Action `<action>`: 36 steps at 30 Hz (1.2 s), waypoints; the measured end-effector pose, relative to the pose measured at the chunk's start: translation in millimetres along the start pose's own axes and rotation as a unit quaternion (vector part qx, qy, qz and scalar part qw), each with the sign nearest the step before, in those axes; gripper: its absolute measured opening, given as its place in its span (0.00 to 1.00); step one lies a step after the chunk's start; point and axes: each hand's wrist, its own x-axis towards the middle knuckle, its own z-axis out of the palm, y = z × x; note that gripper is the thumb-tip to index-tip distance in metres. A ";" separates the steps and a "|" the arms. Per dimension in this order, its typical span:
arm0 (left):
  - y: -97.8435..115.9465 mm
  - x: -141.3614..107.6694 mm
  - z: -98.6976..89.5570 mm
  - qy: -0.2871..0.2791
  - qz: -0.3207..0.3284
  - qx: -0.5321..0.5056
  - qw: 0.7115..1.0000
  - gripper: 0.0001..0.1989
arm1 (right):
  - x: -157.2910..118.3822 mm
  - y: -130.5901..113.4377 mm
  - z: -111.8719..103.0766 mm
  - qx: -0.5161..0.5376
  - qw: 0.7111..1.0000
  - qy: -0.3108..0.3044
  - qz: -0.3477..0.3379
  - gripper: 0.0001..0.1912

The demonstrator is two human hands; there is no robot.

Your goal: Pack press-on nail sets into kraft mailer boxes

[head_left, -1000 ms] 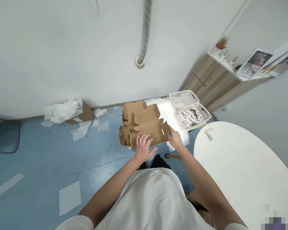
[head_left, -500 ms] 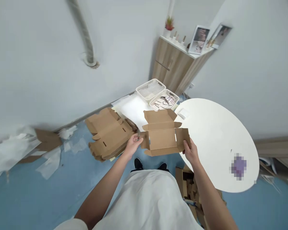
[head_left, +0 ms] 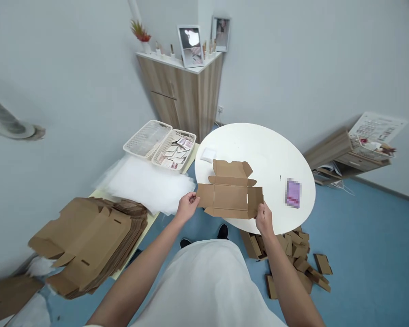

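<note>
An unfolded cardboard box (head_left: 230,196), brown with creased flaps and slots, spans the space between my hands. My left hand (head_left: 188,205) pinches its left side flap. Its right flap is gripped by my right hand (head_left: 264,219), thumb on top. The cardboard is held in the air over the near left part of a round white table (head_left: 259,145). On that table, behind the box, lies a small white packet (head_left: 208,155). A purple item (head_left: 293,193), partly pixelated, lies toward the table's right side.
To the left are a stack of flat cardboard boxes (head_left: 88,245), white sheets (head_left: 143,181) and two white baskets, one with cards (head_left: 175,152). Small folded boxes (head_left: 301,259) are heaped on the floor below the table. A wooden cabinet (head_left: 180,95) stands in the corner.
My view has turned right, so the stack and baskets now appear farther left and the table nearer the middle. The unfolded box stays in both hands and is now over the table's edge.
</note>
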 end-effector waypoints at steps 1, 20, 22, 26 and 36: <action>4.5 4.4 10.6 -0.003 0.010 0.025 1.000 0.11 | 3.4 9.9 -6.6 -0.024 0.999 0.017 -0.015 0.21; 3.7 64.7 142.8 -0.057 -0.043 0.281 0.957 0.14 | 55.8 130.8 -23.5 -0.001 0.987 -0.101 0.127 0.26; 3.4 70.6 147.2 -0.031 -0.034 0.286 0.957 0.15 | 60.4 136.7 -26.0 -0.013 0.987 -0.101 0.127 0.30; 13.1 72.7 157.7 0.030 0.062 0.355 0.932 0.22 | 82.0 141.5 -37.4 -0.090 0.990 -0.066 0.085 0.41; 25.6 55.3 215.9 -0.225 0.216 0.479 0.821 0.17 | 226.3 117.3 -32.9 -0.081 0.986 -0.140 0.045 0.32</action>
